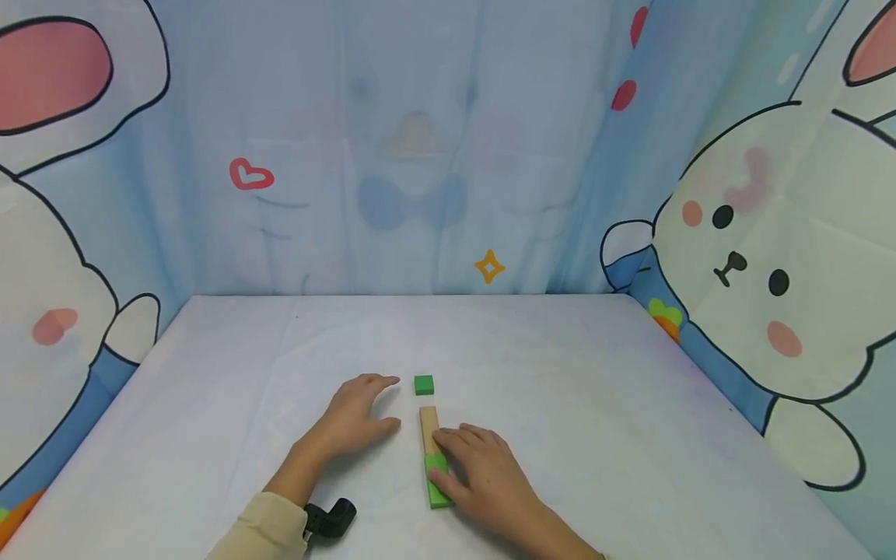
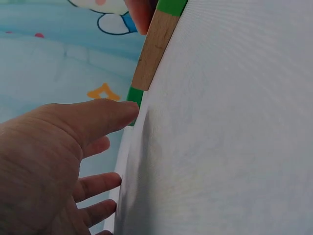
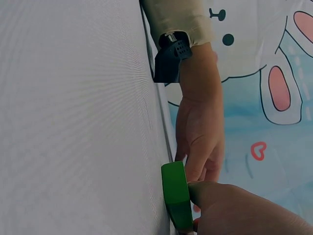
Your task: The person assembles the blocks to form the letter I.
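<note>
A narrow strip lies lengthwise on the white table (image 1: 630, 435). Its far part is a plain wooden block (image 1: 428, 424) and its near part a green block (image 1: 439, 494), end to end. Just past the wooden end sits a small green block (image 1: 424, 385). My right hand (image 1: 486, 474) rests over the strip from the right, thumb on the green part and fingertips by the wood; some fingers are hidden. To the left of the pieces, my left hand (image 1: 353, 416) is held apart, thumb and fingers spread and empty. The green block (image 3: 177, 196) touches the right thumb in the right wrist view.
A black wrist camera (image 1: 330, 519) sits at the left sleeve cuff (image 1: 266, 525). Behind the table's far edge hangs a light blue curtain (image 1: 308, 225) with cartoon rabbits (image 1: 826, 257) at the sides.
</note>
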A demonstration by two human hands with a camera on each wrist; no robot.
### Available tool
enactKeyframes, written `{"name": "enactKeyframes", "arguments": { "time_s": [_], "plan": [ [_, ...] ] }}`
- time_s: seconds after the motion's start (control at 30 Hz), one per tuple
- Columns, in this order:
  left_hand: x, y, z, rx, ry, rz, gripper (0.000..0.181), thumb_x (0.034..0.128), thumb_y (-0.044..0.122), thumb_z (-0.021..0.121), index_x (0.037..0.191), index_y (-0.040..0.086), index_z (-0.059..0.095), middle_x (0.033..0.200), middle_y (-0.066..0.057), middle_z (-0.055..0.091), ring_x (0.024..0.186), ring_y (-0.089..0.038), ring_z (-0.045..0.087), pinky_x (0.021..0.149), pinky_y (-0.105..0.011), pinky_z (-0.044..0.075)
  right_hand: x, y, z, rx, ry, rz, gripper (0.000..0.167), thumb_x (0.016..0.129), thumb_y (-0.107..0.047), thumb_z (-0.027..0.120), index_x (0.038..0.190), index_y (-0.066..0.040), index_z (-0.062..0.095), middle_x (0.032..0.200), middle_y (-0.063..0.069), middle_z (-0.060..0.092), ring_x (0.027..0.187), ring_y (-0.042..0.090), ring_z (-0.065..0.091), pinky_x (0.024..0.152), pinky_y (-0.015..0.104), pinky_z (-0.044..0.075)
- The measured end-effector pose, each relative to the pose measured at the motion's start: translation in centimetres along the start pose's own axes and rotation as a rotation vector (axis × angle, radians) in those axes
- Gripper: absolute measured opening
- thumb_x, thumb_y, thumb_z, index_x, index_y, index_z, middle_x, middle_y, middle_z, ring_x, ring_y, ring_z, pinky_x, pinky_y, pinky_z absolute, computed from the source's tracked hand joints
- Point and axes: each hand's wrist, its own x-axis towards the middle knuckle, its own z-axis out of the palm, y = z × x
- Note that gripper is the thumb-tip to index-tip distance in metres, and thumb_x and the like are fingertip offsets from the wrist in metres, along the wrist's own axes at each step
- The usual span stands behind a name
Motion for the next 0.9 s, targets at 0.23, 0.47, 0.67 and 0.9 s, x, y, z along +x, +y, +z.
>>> {"name": "enactKeyframes", "arguments": {
  "time_s": [0.23, 0.47, 0.67, 0.9],
  "plan": [
    [-0.4, -0.1, 0.0, -0.004, 0.003, -0.015, 0.059, 0.0906, 0.026, 0.077, 0.145, 0.014, 0.059, 0.147, -0.017, 0.056, 0.141, -0.041, 0.048, 0.118, -0.06, 0.037, 0.1, -0.2, 0.2, 0.014, 0.007, 0.005, 0.048, 0.099, -0.046, 0.066, 0.137, -0.017, 0.065, 0.137, 0.002, 0.068, 0.134, 0.032, 0.057, 0.112, 0.058, 0.044],
    [-0.4, -0.4, 0.1, 0.001, 0.011, -0.018, 0.054, 0.0941, 0.027, 0.074, 0.144, 0.014, 0.06, 0.147, -0.017, 0.056, 0.14, -0.041, 0.048, 0.118, -0.06, 0.037, 0.1, -0.3, 0.4, 0.065, 0.016, 0.018, 0.043, 0.104, -0.043, 0.058, 0.137, -0.018, 0.067, 0.136, 0.002, 0.069, 0.135, 0.033, 0.057, 0.113, 0.059, 0.041],
    [-0.6, -0.5, 0.3, -0.003, 0.017, -0.009, 0.051, 0.0951, 0.026, 0.073, 0.142, 0.013, 0.061, 0.147, -0.017, 0.057, 0.14, -0.041, 0.049, 0.117, -0.061, 0.037, 0.1, -0.1, 0.6, 0.071, 0.011, 0.03, 0.045, 0.104, -0.046, 0.057, 0.137, -0.018, 0.065, 0.136, 0.002, 0.069, 0.134, 0.033, 0.058, 0.113, 0.059, 0.042],
    [-1.2, -0.1, 0.7, 0.011, -0.001, 0.006, 0.052, 0.095, 0.027, 0.072, 0.143, 0.013, 0.06, 0.147, -0.019, 0.056, 0.14, -0.042, 0.049, 0.117, -0.062, 0.037, -0.3, 0.1, 0.9, 0.133, 0.0, 0.068, 0.059, 0.105, -0.05, 0.054, 0.153, -0.015, 0.051, 0.142, -0.004, 0.065, 0.137, 0.027, 0.056, 0.114, 0.058, 0.04]
  ]
}}
